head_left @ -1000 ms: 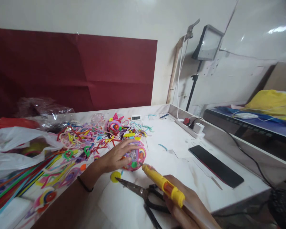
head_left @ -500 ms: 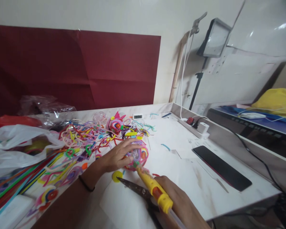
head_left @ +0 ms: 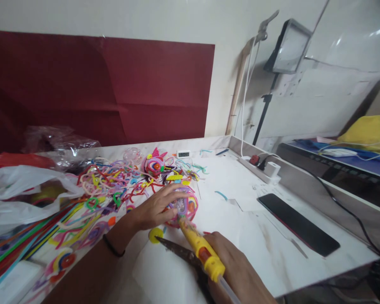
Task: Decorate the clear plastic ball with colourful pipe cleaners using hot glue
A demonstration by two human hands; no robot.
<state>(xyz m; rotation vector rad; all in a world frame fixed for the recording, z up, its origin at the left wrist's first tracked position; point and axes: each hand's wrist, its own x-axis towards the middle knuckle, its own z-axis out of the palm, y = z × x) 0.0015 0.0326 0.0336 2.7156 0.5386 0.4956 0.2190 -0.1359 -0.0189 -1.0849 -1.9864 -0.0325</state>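
My left hand (head_left: 161, 205) is closed around the left side of a round ornament (head_left: 191, 205) of coiled pink, purple and multicoloured pipe cleaners with a clear middle. In my right hand (head_left: 228, 257) is a yellow hot glue gun (head_left: 201, 247), a glue stick trailing from its back end. Its nozzle points at the ornament's lower edge; whether it touches I cannot tell. Dark scissors (head_left: 180, 251) lie beneath the glue gun, partly hidden by it and my right hand. The scissors' tip meets a yellow disc (head_left: 155, 235) on the table.
Loose pipe cleaners (head_left: 114, 173) and a finished-looking fish-like piece (head_left: 154, 164) cover the left and back. A white plastic bag (head_left: 19, 198) lies left. To the right are a black phone (head_left: 297, 223), a power strip (head_left: 256, 171) and a small digital clock (head_left: 183, 154).
The glue gun's rear end and my right hand have shifted slightly left and down. My left hand keeps its hold on the ornament. The whole view has turned a little.
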